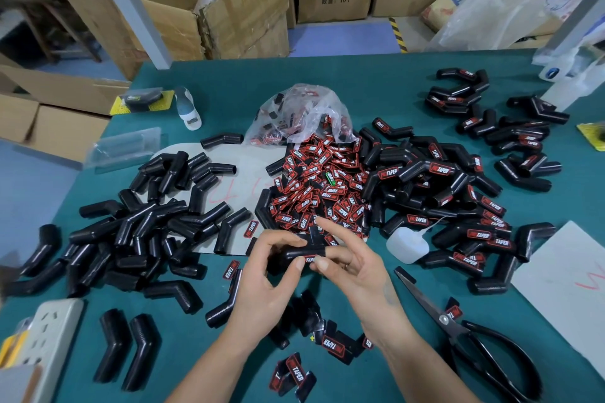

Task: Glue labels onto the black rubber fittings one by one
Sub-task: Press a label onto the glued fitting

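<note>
Black rubber fitting (296, 255) held over the near-centre of the green table (393, 82), between both hands, just in front of the label pile. Left hand (262, 275) comes in from below, wrist bent up, thumb and index finger curled round the fitting's left part, thumb tip on its front face. Right hand (352, 267) meets it from the right: thumb presses on a red-and-black label (309, 259) on the fitting, middle finger lies behind the fitting's right end, index finger sticks up and out over the pile, not touching anything visible. Both forearms bare, angled in from the bottom edge. Clear plastic bag (294, 111) lies open behind the pile, holding more labels; loose labels (314, 186) spill out of its mouth toward the hands. Unlabelled fittings (144, 226) heaped on the left; labelled fittings (458, 193) heaped on the right, with a further group at far right. Small white glue bottle (407, 244) lies on its side just right of the right hand, against the labelled heap. Black scissors (458, 330) lie jaws apart at lower right. A few stray labels sit on the table between the forearms. Cardboard boxes (209, 6) stand on the floor behind the table, one open; contents unclear. White power strip (49, 337) at lower left.
</note>
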Motion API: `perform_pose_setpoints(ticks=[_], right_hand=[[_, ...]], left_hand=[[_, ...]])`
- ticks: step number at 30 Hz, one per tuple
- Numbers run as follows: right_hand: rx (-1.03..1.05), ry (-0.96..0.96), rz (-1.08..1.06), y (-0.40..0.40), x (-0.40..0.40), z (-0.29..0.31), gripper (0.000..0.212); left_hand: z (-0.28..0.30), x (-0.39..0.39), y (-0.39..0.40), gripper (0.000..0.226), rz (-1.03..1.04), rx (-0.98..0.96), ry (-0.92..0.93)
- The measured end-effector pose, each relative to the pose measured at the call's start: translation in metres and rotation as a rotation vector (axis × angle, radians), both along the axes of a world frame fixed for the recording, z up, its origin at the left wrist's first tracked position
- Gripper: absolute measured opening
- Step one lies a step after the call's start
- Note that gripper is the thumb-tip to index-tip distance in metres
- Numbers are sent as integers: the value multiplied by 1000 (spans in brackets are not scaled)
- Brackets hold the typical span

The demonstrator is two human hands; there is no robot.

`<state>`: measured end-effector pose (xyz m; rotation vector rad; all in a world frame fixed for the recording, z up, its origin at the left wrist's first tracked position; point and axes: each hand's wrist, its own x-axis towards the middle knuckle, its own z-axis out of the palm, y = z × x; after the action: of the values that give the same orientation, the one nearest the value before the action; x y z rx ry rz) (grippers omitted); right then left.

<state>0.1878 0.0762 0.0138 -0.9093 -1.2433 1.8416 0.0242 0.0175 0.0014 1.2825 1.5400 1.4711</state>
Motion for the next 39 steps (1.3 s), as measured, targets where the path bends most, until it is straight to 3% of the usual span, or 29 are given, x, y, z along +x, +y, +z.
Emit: perform_pose_setpoints(ticks=[10,18,39], right_hand=[[142,-116,99,-2,-1,-10,55],[189,-175,119,1,2,-8,53],[171,-171,95,3,-1,-22,57]], left_hand=[[2,-9,4,26,-25,-125,-99],[2,-11,3,34,-46,-159,-72],[0,-12,4,37,-57,-207,-86]])
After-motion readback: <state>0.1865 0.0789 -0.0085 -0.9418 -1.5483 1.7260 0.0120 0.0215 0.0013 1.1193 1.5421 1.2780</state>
